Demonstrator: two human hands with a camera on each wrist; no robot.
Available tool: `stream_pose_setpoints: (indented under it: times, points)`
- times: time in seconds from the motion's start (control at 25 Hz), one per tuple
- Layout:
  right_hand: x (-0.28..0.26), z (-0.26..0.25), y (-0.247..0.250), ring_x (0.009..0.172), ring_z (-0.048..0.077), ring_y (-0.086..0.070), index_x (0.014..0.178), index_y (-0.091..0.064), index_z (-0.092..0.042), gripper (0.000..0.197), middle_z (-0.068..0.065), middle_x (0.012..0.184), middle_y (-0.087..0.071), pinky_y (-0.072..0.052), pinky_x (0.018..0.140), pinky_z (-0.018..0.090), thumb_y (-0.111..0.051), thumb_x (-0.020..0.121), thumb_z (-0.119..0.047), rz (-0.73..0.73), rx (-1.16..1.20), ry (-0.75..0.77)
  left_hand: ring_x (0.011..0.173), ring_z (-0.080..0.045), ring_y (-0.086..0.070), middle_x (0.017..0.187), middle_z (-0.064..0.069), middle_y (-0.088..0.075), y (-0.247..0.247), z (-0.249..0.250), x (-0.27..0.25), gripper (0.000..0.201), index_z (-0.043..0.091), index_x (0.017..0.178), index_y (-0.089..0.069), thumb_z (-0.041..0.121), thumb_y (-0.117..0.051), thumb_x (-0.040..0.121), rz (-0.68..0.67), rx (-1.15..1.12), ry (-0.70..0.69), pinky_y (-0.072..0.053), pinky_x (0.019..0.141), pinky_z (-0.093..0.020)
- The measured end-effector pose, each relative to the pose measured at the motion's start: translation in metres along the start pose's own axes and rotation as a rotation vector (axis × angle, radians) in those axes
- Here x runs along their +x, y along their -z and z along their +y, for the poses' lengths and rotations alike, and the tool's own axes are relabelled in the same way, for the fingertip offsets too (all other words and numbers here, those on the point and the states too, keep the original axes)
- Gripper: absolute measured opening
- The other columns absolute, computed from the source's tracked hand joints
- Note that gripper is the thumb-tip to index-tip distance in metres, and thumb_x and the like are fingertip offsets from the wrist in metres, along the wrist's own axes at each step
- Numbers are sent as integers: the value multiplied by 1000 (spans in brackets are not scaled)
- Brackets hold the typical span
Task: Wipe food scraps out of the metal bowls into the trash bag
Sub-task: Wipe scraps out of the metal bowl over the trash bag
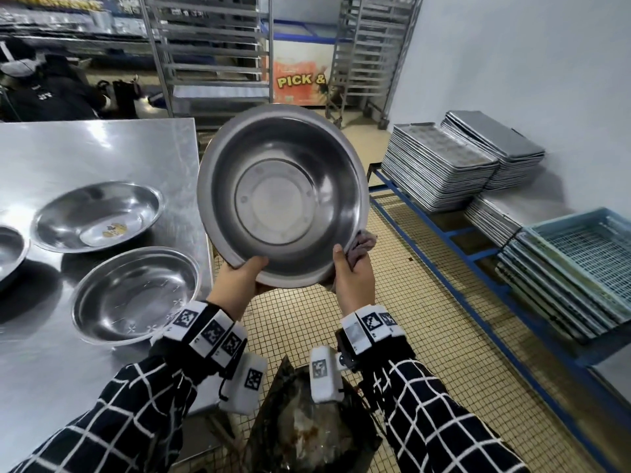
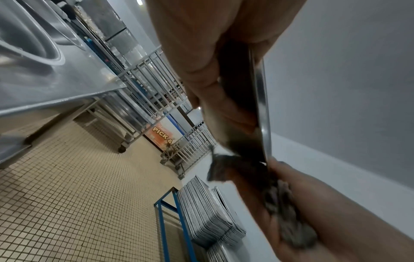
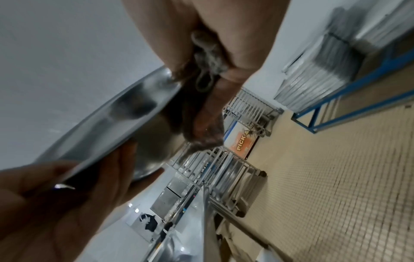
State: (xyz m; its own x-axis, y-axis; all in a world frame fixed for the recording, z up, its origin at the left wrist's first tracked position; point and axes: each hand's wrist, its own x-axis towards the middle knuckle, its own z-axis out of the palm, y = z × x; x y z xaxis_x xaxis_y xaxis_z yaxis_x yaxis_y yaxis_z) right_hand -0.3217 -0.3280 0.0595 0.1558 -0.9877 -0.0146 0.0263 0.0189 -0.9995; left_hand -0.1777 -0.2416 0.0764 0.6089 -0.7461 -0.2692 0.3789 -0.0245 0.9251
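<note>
I hold a large metal bowl tilted up toward me over the floor, its inside looking bare. My left hand grips the lower left rim, thumb over the edge. My right hand grips the lower right rim together with a grey cloth bunched behind it. The dark trash bag gapes below, between my forearms. The left wrist view shows the bowl rim edge-on and the cloth in the other hand. In the right wrist view, the cloth lies against the bowl.
Three more metal bowls sit on the steel table at left. Stacked baking trays and blue crates lie on a blue rack at right. Tray racks stand behind. A person in black is at far left.
</note>
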Motion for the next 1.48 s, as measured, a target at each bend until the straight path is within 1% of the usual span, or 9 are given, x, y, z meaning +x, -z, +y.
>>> stream_pose_setpoints:
  times: [0.24,0.44,0.64,0.8,0.92,1.0,1.2,1.36,1.48]
  points:
    - [3,0,4,79,10,-61,85,-52,-17,27,4,98,-61,-45,60,13,-43,98,-39,-14,-326,56,81,-29,-68,93,-14,-66,13,14,12,36,5,117,-52,16,-58,82,64,243,-47,-59,67,-38]
    - [7,-7,-30,112,23,-55,130,-39,-19,38,9,125,-52,-46,95,35,-49,95,-31,-390,-590,377,86,-31,-70,97,-14,-71,0,19,1,28,11,109,-64,31,-56,91,-116,295,-85,-57,77,-49]
    - [9,-3,-26,128,19,-45,145,-33,-28,49,-2,145,-43,-38,103,38,-26,100,-46,-672,-939,753,72,-24,-68,82,-10,-69,-5,38,0,17,12,91,-64,24,-53,95,-64,193,-123,-57,69,-39]
    - [40,1,-5,135,25,-31,149,-15,-35,61,-5,151,-34,-21,108,45,-4,92,-54,-516,-1496,864,58,-11,-66,76,-2,-64,-1,44,-5,10,19,86,-55,18,-51,96,-20,186,-172,-56,61,-33]
    - [66,1,8,144,32,-11,152,-8,-28,71,5,157,-19,0,116,47,8,88,-53,-338,-1676,736,74,-21,-65,79,-3,-64,-3,50,-9,13,23,83,-55,15,-53,94,-60,311,-242,-54,71,-41]
    - [68,-1,5,145,32,-11,152,-14,-23,73,8,156,-21,2,116,46,7,89,-53,-284,-1607,683,77,-21,-64,77,0,-65,-3,54,-5,17,24,81,-59,11,-53,91,-78,398,-312,-52,70,-38]
    - [11,17,-28,114,23,-56,135,-51,-22,52,2,125,-62,-34,102,41,-23,98,-45,-359,-1017,821,79,-21,-59,78,0,-61,-3,51,7,13,14,92,-61,14,-54,81,1,404,-344,-47,68,-35]
    - [-16,14,-42,108,10,-56,130,-53,-23,43,-7,117,-64,-35,98,34,-32,97,-40,-407,-642,742,85,-33,-62,86,-13,-63,-6,43,9,30,1,105,-59,14,-52,80,46,346,-307,-52,66,-39]
    - [-8,18,-26,113,10,-50,131,-53,-20,45,-6,119,-61,-29,103,33,-28,99,-39,-337,-735,834,95,-29,-62,95,-8,-64,-9,46,8,30,6,113,-58,12,-54,84,86,275,-285,-51,81,-42]
